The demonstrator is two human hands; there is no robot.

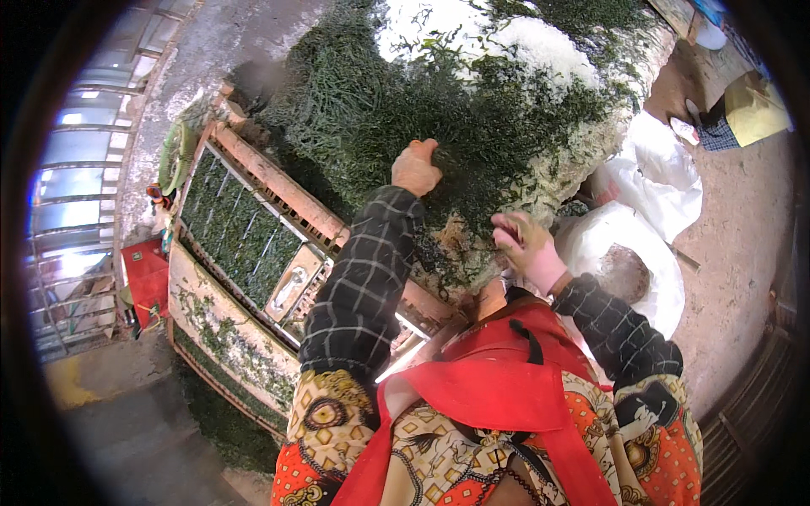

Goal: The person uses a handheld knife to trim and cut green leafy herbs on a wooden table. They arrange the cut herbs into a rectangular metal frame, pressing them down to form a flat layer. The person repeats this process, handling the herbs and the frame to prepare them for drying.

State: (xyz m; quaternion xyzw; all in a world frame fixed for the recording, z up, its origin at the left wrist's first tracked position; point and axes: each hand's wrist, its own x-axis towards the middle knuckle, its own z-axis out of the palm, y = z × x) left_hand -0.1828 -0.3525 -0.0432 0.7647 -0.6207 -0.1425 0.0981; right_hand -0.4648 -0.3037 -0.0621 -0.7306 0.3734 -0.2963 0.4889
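A large mound of dark green, stringy plant matter, which looks like cut seaweed (354,95), lies on a rough pale slab (569,152). White granular material resembling salt (544,50) covers part of the mound at the far side. My left hand (416,169) rests against the green heap with its fingers partly hidden; whether it grips any strands is unclear. Over the slab's near right edge is my right hand (524,246), its fingers curled and pale at the palm side; I cannot tell if something is inside them.
Left of the slab stands a machine with a slotted bed (240,221) covered in green pieces. Open white sacks (652,265) sit on the floor at the right. A red box (145,272) is at the far left, near a barred window (82,171). Part of a person (721,126) shows at upper right.
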